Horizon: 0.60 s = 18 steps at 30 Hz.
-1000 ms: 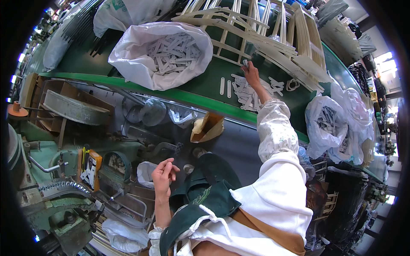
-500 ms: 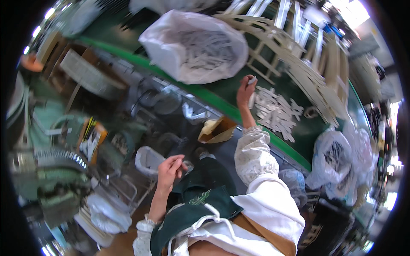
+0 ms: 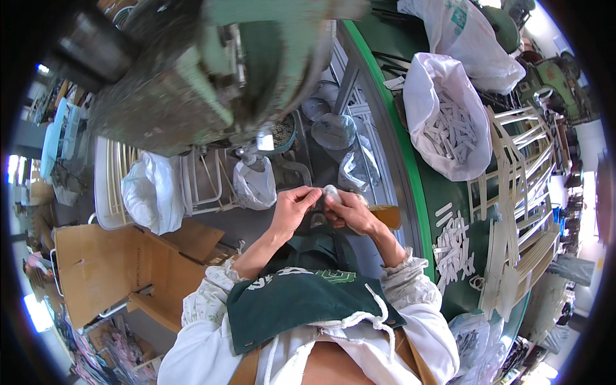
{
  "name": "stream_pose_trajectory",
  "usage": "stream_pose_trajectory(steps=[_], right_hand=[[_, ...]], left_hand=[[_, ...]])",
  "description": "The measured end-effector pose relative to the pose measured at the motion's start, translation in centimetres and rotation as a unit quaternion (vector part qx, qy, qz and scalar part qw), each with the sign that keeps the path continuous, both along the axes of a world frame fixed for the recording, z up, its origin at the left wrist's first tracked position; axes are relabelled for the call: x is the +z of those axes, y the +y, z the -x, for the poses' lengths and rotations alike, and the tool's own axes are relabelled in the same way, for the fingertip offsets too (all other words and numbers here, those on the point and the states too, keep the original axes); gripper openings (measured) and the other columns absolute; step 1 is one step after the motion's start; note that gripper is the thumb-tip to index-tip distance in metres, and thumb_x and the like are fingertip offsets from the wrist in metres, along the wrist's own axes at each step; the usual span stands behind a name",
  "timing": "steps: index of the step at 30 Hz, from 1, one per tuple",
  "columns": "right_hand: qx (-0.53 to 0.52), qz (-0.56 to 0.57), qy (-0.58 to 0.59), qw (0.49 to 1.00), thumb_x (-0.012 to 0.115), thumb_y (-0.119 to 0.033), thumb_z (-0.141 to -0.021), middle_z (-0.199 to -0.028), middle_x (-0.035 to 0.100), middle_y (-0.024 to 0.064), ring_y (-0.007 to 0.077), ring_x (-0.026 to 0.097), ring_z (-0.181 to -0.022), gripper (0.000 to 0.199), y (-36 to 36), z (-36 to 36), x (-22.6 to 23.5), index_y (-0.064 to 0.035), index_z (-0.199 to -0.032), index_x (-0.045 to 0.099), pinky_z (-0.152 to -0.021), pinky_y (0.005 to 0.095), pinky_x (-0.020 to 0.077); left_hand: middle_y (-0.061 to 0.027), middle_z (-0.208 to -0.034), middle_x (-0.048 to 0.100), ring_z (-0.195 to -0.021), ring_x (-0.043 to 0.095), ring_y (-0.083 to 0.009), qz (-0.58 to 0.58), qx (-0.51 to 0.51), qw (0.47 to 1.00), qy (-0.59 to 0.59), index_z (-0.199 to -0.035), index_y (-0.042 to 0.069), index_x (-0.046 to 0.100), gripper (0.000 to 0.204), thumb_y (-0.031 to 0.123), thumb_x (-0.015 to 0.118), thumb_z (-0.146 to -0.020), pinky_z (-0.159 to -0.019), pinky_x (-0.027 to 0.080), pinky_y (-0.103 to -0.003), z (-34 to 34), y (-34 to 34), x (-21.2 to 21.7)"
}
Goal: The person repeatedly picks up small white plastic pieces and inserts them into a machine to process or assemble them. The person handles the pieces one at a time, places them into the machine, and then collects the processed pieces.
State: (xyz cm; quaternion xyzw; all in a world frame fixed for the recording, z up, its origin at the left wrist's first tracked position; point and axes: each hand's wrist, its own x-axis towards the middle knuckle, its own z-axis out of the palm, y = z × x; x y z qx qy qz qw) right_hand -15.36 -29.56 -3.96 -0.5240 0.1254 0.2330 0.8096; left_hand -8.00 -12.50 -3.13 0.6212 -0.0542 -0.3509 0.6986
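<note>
My left hand [image 3: 295, 210] is raised in front of my apron, its thumb and fingertips pinched together. Whatever those fingertips hold, if anything, is too small to make out. Close beside it, my right hand [image 3: 351, 213] has its fingers curled in around a small whitish piece [image 3: 331, 192], whose exact kind is unclear. Off to the right, a pile of flat white strips [image 3: 454, 249] lies on the green tabletop [image 3: 420, 192]. Farther back on the same table, an open white sack [image 3: 420, 138] holds many similar strips.
A large green machine [image 3: 212, 83] looms at the front left. Below it hangs a small white bag [image 3: 255, 183], near a plastic bin [image 3: 106, 192] with a white bag. An open cardboard box [image 3: 96, 269] stands left. Pale slatted frames [image 3: 513, 212] lie on the table's right.
My view has swung left toward the machine. My right hand has left the strip pile and come in front of me beside my left hand, which has closed to a pinch.
</note>
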Motion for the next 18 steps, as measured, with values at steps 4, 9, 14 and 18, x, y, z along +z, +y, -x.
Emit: stream_pose_trajectory(steps=[4, 9, 14, 18], right_hand=[[0.078, 0.052, 0.014, 0.995, 0.048, -0.026, -0.098, -0.072, 0.047, 0.0005, 0.0075, 0.043, -0.057, 0.023, 3.6, -2.9, 2.1, -0.0037, -0.092, 0.049, -0.049, 0.0214, 0.0353], [0.018, 0.229, -0.143, 0.963, 0.051, -0.016, -0.095, -0.062, 0.054, 0.0048, 0.0111, 0.053, -0.05, 0.018, 7.7, -5.1, 2.1, 0.001, -0.089, 0.048, -0.047, 0.0258, 0.0408], [-0.09, 0.274, -0.128, 0.949, 0.052, -0.015, -0.094, -0.064, 0.055, 0.0029, 0.0086, 0.051, -0.054, 0.018, 11.0, -6.9, 4.4, 0.0014, -0.089, 0.05, -0.049, 0.0251, 0.0411], [-0.195, 0.276, -0.156, 0.928, 0.055, -0.018, -0.094, -0.07, 0.051, -0.0015, 0.0037, 0.046, -0.063, 0.017, 13.4, -8.7, 4.8, -0.0023, -0.094, 0.048, -0.051, 0.021, 0.0387]], left_hand=[[0.0032, -0.065, 0.057, -0.06, 0.046, -0.002, -0.027, 0.056, 0.996, -0.069, -0.083, -0.001, 0.068, 0.017, 0.015, 0.065, -0.087, -0.053, 0.036, -0.019, -0.7, 3.8, -0.3], [0.0055, -0.063, 0.053, -0.06, 0.043, -0.001, -0.08, 0.17, 0.961, -0.203, -0.078, -0.002, 0.067, 0.015, 0.01, 0.065, -0.086, -0.052, 0.032, -0.019, -1.7, 6.5, -0.3], [0.0041, -0.066, 0.056, -0.059, 0.043, -0.0009, 0.009, 0.252, 0.963, -0.097, -0.085, -0.002, 0.068, 0.015, 0.012, 0.066, -0.086, -0.05, 0.032, -0.018, -3.5, 8.3, -0.3], [0.0054, -0.066, 0.054, -0.057, 0.041, -0.0012, 0.066, 0.217, 0.974, 0.002, -0.085, -0.001, 0.069, 0.015, 0.014, 0.066, -0.086, -0.049, 0.029, -0.017, -4.8, 8.0, 2.8]])
